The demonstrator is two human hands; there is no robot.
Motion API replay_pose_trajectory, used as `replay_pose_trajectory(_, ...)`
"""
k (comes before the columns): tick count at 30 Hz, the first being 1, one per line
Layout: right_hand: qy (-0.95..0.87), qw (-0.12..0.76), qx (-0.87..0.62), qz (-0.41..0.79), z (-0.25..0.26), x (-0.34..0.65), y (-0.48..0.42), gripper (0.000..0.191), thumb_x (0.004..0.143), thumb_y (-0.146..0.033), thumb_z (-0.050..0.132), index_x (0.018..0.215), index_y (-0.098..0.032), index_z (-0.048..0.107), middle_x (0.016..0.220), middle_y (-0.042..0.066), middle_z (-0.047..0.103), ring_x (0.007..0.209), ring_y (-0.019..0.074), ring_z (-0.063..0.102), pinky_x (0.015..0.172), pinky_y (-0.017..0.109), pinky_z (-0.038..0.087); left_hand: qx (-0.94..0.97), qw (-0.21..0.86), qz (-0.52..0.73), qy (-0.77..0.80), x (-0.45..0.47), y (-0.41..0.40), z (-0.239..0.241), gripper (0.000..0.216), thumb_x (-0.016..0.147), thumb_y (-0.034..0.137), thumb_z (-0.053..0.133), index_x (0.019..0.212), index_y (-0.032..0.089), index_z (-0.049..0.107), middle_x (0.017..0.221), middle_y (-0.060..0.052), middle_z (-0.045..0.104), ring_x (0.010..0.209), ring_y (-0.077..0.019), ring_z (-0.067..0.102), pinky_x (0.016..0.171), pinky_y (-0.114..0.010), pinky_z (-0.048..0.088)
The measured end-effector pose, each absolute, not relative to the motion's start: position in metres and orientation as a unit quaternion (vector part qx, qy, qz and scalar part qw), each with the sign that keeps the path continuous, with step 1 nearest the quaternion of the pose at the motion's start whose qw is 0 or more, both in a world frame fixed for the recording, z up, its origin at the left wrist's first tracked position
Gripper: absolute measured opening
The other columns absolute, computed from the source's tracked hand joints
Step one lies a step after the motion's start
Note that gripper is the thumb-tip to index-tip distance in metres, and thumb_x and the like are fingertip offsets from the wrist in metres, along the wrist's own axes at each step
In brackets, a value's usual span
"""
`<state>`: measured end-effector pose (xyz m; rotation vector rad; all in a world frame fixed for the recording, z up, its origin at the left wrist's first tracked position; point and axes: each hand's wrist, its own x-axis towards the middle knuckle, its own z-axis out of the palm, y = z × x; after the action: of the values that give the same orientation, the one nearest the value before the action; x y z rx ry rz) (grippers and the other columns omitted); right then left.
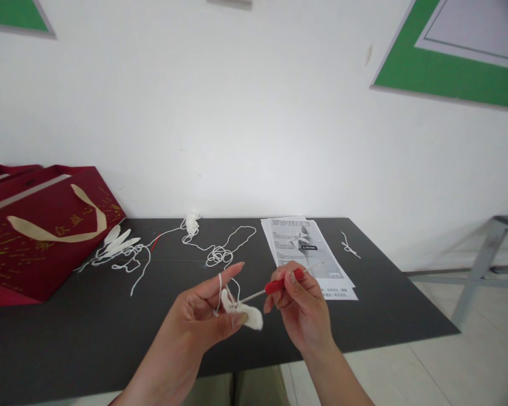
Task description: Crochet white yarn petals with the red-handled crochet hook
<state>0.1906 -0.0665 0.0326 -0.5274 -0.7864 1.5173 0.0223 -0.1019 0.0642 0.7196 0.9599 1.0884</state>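
Between thumb and fingers, my left hand (209,313) pinches a small white crochet piece (252,318). White yarn (220,285) loops over its raised index finger and trails back across the table. My right hand (300,304) grips the red handle of a crochet hook (275,285), fingers closed round it. The hook's metal shaft points left and meets the top edge of the crochet piece; whether its tip is through a stitch is too small to tell. Another thin metal end sticks out of the handle on the right.
Printed sheets (322,254) lie behind my right hand on the black table (385,304). Tangled yarn (220,255), a small white yarn bundle (192,223) and white petal-shaped pieces (121,242) lie left and behind. A dark red gift bag (46,225) stands far left, a yarn scrap (349,246) right.
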Motion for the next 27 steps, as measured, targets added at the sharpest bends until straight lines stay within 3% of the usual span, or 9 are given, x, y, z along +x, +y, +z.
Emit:
replay_pose_trajectory(7,-0.268,0.630,-0.236,0.690,0.024,0.178,-0.073,0.015,0.081,-0.030,0.072,0.074,-0.017,0.067,0.063,-0.002,0.061,0.051,0.0065,0.054,0.048,0.016,0.052,0.349,0.628,0.520,0.461,0.026,-0.099,0.058,0.061,0.067,0.021,0.081,0.125,0.028,0.063,0.066,0.006,0.060,0.063,-0.0085,0.055,0.065,-0.020,0.043)
replay_pose_trajectory(15,-0.291,0.670,-0.264,0.630,0.013,0.158,-0.084,0.015,0.074,-0.028,0.078,0.070,-0.017,0.069,0.068,-0.002,0.061,0.058,0.0060,0.055,0.054,0.014,0.048,0.310,0.606,0.563,0.469,0.048,-0.101,0.048,0.070,0.063,0.025,0.083,0.129,0.025,0.059,0.065,0.003,0.064,0.065,-0.0123,0.058,0.069,-0.024,0.046)
replay_pose_trajectory(21,-0.289,0.585,-0.284,0.703,0.012,0.166,-0.080,0.028,0.060,-0.022,0.086,0.078,-0.017,0.066,0.064,-0.001,0.068,0.048,0.0111,0.062,0.040,0.020,0.055,0.314,0.608,0.569,0.456,0.050,-0.099,0.046,0.067,0.063,0.028,0.083,0.126,0.022,0.062,0.062,0.004,0.058,0.058,-0.0111,0.052,0.056,-0.022,0.045)
replay_pose_trajectory(27,-0.291,0.559,-0.329,0.704,0.017,0.177,-0.082,0.025,0.060,-0.018,0.086,0.070,-0.013,0.065,0.060,0.000,0.071,0.046,0.0116,0.067,0.045,0.017,0.057,0.425,0.623,0.466,0.463,0.031,-0.087,0.055,0.055,0.070,0.026,0.077,0.123,0.019,0.064,0.066,0.001,0.063,0.063,-0.0136,0.054,0.066,-0.027,0.044)
